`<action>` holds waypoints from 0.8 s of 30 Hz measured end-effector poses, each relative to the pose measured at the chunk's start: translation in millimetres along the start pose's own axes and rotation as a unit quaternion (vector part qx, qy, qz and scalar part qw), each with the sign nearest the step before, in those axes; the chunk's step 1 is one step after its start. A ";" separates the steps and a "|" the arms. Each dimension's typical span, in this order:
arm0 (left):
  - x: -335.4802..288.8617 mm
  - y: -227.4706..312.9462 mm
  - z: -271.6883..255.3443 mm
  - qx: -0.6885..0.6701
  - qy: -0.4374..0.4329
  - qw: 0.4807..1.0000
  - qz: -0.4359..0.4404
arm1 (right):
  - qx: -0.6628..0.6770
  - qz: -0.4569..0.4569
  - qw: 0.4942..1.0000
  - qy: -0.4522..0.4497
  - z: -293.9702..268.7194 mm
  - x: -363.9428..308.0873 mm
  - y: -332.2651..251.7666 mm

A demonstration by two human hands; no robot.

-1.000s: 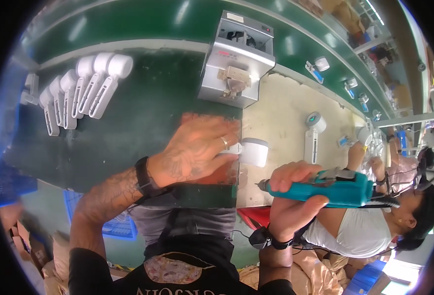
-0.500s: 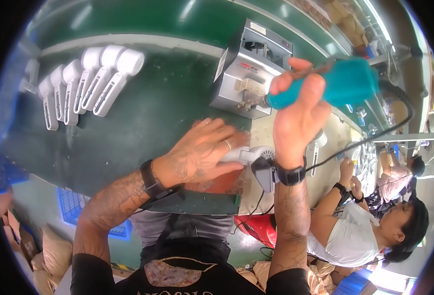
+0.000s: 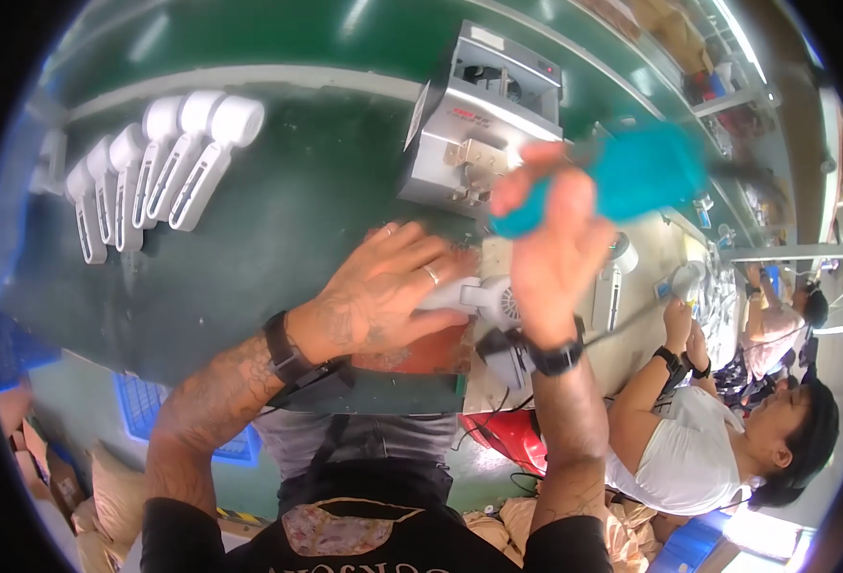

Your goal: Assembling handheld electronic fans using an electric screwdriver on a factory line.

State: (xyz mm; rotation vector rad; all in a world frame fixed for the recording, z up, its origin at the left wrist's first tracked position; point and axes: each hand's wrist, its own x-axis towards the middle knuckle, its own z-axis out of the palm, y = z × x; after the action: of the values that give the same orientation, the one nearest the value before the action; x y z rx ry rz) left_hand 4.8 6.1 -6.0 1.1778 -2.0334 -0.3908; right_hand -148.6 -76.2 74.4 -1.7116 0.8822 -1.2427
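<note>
Head view, the one feed I have. Left hand point(image 3: 374, 286): fingers closed over the handle of a white fan-like unit point(image 3: 484, 298), pressing it low over a red-orange mat point(image 3: 412, 355). The unit lies on its side, vented round head pointing right, just below the right wrist. Right hand point(image 3: 560, 224): wrapped around a teal power screwdriver point(image 3: 646, 177), raised above the unit, near the front of a grey metal machine point(image 3: 479, 124). Motion blur here; I cannot tell whether the tool's tip touches the machine's front bracket. Black bands on both wrists.

Tabletop point(image 3: 240, 286) dark green under the left arm, paler on the right. Six white units point(image 3: 173, 158) stand apart at far left, lying in an overlapping row, heads away from the wearer. Another white unit point(image 3: 611, 282) lies right of the working hand. Further right I note a co-worker point(image 3: 679, 454) in a white top, forearms raised.
</note>
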 end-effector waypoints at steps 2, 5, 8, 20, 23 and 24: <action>3.6 4.0 1.5 -0.008 -0.003 1.000 -0.003 | 0.081 -0.040 0.995 0.050 -19.0 -19.6 -5.1; 6.2 6.3 0.7 -0.007 -0.001 1.000 0.009 | 0.085 -0.024 0.996 0.033 -28.3 -38.7 -12.0; 4.8 5.8 -1.8 -0.005 -0.009 1.000 -0.003 | 0.069 -0.010 0.997 0.025 -26.4 -44.2 -12.9; 6.0 5.5 -1.8 -0.009 -0.012 1.000 -0.007 | 0.088 -0.001 0.996 0.017 -25.6 -45.3 3.5; 12.4 9.6 -0.9 -0.013 0.000 1.000 0.024 | 0.112 -0.015 0.994 0.008 -30.0 -44.2 5.6; 9.1 12.6 -6.3 -0.003 -0.023 1.000 0.010 | 0.102 -0.020 0.994 0.013 -28.6 -49.1 8.3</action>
State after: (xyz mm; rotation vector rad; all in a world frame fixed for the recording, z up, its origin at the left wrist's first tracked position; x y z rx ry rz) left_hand -1.2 5.8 9.7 1.1539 -2.0814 -0.4167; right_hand -189.7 -42.3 53.0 -1.5596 0.7117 -1.3382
